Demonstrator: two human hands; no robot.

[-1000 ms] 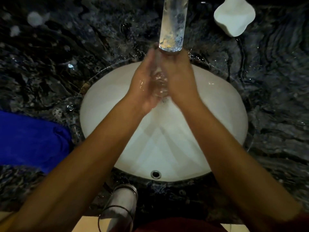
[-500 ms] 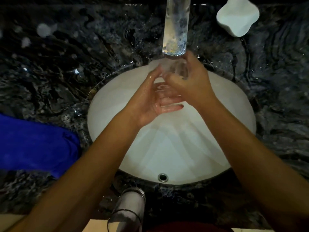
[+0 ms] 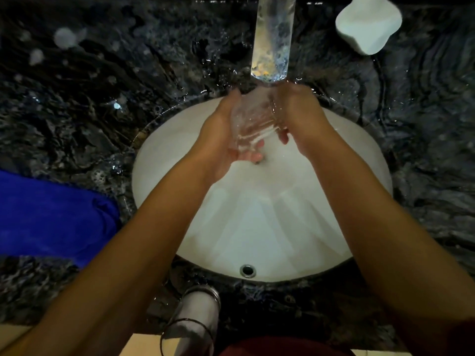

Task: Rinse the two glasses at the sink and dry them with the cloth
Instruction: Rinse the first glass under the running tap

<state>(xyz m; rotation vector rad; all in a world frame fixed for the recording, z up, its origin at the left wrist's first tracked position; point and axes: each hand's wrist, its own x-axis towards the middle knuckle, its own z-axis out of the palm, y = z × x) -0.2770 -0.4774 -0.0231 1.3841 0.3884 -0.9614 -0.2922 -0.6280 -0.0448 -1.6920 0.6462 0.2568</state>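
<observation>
Both hands hold a clear drinking glass [image 3: 253, 124] under the shiny tap spout [image 3: 272, 39], above the white oval sink basin [image 3: 321, 214]; the left hand [image 3: 226, 140] cups it from below, the right hand [image 3: 298, 116] curls round its side; a second clear glass [image 3: 195, 319] stands on the dark marble counter [image 3: 90, 98] near the blue cloth [image 3: 51, 214].

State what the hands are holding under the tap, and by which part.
A clear glass, held over the sink: left hand cups its side and lower end, right hand grips the opposite side.
</observation>
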